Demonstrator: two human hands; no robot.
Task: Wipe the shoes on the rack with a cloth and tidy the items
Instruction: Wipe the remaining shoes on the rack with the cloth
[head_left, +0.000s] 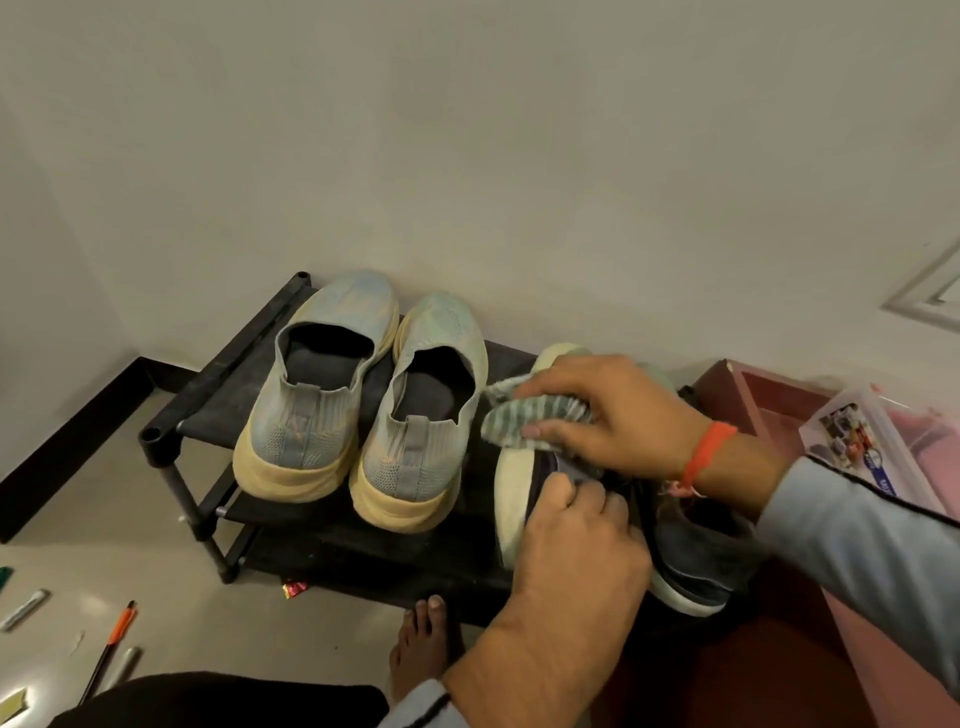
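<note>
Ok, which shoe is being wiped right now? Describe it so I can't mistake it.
Find the black rack against the wall. At its right end, past the pale blue pair, lies the dark navy shoe, gripped by the left hand. The right hand holds the striped cloth on it.

Four shoes: two pale blue (317, 384), two dark (696, 561); one cloth (524, 415); one rack (218, 395).

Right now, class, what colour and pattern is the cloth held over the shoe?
The cloth has grey-green and pale stripes, seen in the head view.
</note>
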